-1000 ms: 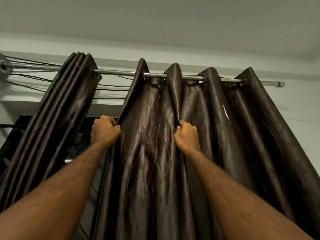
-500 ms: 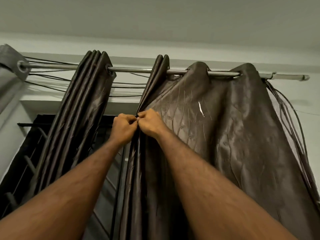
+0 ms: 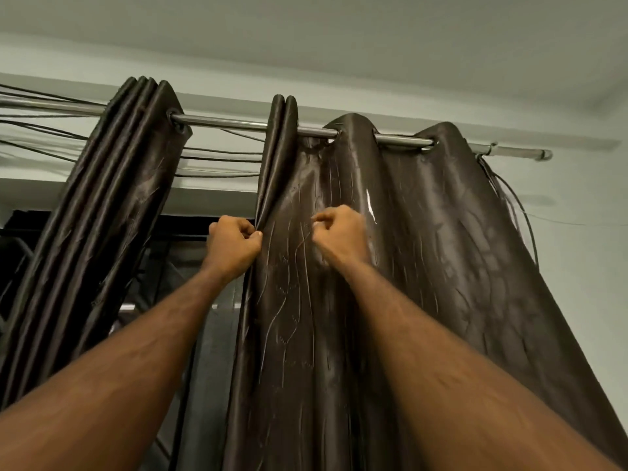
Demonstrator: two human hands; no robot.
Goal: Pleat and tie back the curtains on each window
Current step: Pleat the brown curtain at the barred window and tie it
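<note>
A pale wall (image 3: pixel 577 205) and ceiling back a metal curtain rod (image 3: pixel 231 123) above a dark window. The gathered left curtain (image 3: pixel 112 212) hangs folded; the right curtain (image 3: pixel 424 253) is spread, with two folds stacked at its left edge. The left hand (image 3: pixel 232 244) pinches those folds, fingers curled tight. The right hand (image 3: pixel 341 234) is curled against the cloth; whether it grips is unclear. To pleat well, catch the next ridge high and bring it flush to the stack.
</note>
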